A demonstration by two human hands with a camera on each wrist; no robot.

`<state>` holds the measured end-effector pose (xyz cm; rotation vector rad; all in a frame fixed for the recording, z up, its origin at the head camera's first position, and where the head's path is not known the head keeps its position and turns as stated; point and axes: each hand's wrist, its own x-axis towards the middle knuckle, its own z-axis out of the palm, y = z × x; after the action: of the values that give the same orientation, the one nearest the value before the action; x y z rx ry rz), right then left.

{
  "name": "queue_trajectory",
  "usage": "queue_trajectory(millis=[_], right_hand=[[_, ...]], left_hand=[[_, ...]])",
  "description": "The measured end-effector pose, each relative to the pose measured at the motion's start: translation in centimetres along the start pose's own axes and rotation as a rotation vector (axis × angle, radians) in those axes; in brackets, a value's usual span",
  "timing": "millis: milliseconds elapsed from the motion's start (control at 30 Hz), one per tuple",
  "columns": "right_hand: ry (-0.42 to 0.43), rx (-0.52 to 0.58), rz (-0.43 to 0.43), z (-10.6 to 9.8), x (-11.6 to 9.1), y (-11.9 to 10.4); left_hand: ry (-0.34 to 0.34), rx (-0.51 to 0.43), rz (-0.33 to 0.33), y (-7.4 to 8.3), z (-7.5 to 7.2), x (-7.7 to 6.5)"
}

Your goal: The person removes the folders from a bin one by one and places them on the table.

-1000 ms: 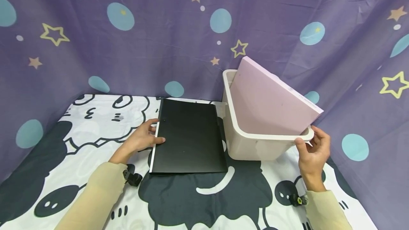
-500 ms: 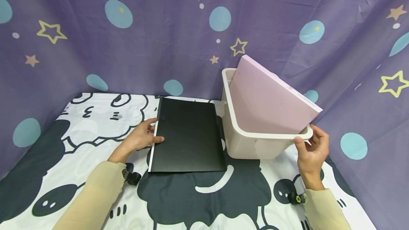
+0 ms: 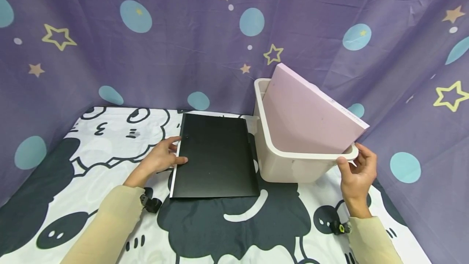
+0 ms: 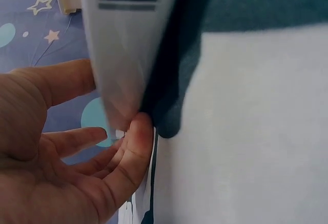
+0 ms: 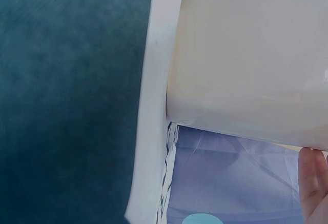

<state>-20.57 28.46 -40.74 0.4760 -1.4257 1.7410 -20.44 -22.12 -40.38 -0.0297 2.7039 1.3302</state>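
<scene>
A black folder [image 3: 216, 158] with a white left edge lies flat on the patterned cloth. My left hand [image 3: 161, 160] pinches that edge, thumb on top; in the left wrist view the fingers [image 4: 138, 137] reach round to the other side of the whitish spine [image 4: 120, 55]. To the right stands an off-white plastic bin [image 3: 293, 170]. A pale pink file box [image 3: 311, 113] leans slanted inside it, sticking up past the rim. My right hand [image 3: 359, 178] grips the bin's near right corner, with the thumb on the outer wall. The right wrist view catches only some fingers [image 5: 310, 183] at the bin's edge.
A black-and-white cartoon cloth [image 3: 242, 235] covers the surface. Behind it hangs a purple curtain [image 3: 183, 52] with stars and blue ovals, close to the bin's back. The bin stands just beside the folder's right edge. A small black camera sits on each wrist.
</scene>
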Motion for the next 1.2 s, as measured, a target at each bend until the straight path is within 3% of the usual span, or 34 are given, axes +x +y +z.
queue_trajectory(millis=[233,600,1000,1200], right_hand=[[0.008,-0.001,0.008,0.0,0.0,0.1],[0.013,0.005,0.018,0.0,0.1,0.1],[0.003,-0.018,0.017,0.3,0.0,-0.6],[0.005,-0.014,0.016,0.6,0.0,-1.0]], left_hand=[[0.022,0.03,-0.026,0.1,-0.2,0.0],[0.065,0.095,0.013,0.3,-0.4,-0.2],[0.152,0.091,0.063,0.7,-0.5,-0.4],[0.158,0.064,0.058,0.7,-0.6,-0.5]])
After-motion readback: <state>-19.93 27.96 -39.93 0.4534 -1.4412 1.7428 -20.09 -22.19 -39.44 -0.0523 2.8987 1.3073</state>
